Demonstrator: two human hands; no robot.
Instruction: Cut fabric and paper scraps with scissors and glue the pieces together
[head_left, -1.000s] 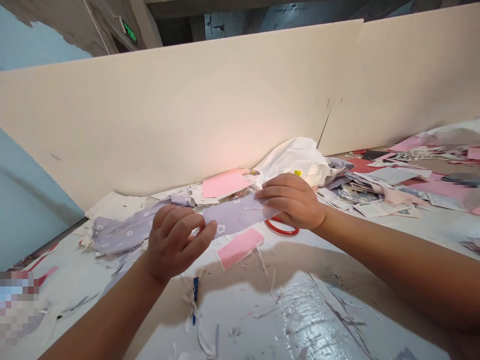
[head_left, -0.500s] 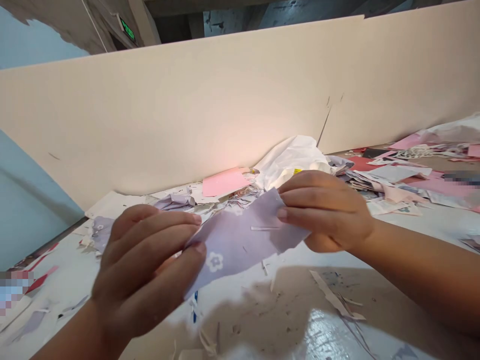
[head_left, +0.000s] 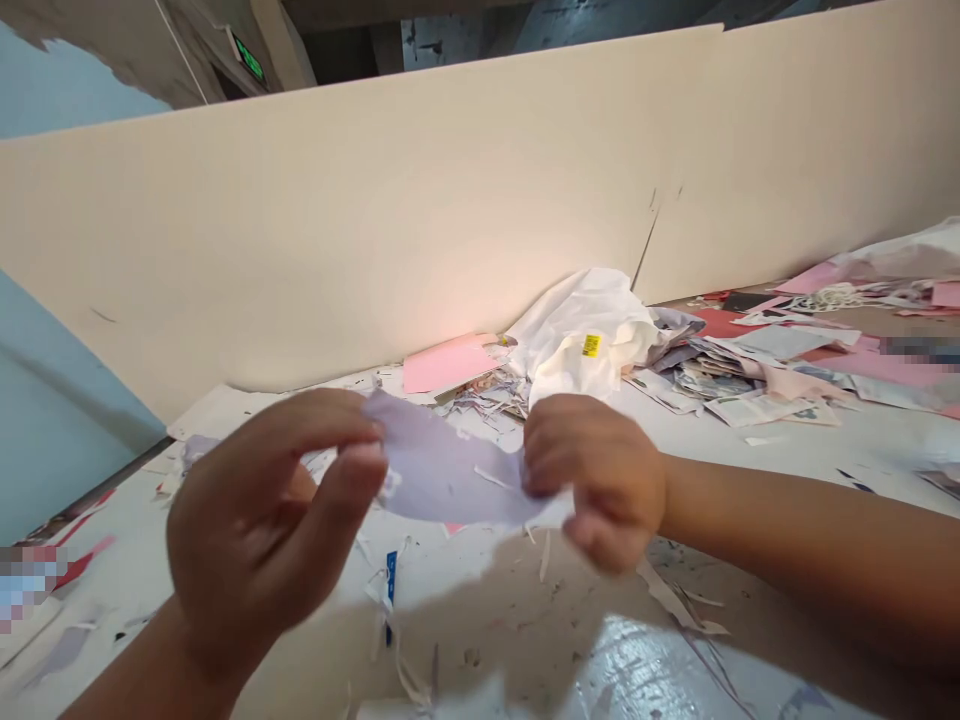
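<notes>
In the head view, the left hand (head_left: 277,520) pinched one end of a flower-printed lavender piece (head_left: 431,465) (paper or thin cloth, I could not tell which) between thumb and fingers, up above the table (head_left: 307,660). The right hand (head_left: 600,480) was at the other end, fingers curled against it, though blur hid how firmly it gripped. The piece sagged between them, so good handling seemed to call for light, even tension and pinches near the edges, clear of the thin white sliver (head_left: 493,478) across its face. Below, a blue strip (head_left: 391,580) lay among pale shreds that could have got in the way. Beyond were a pink sheet (head_left: 446,362), a white bag (head_left: 577,315) and stacked offcuts (head_left: 716,378), with a cream partition (head_left: 360,230) limiting reach.
</notes>
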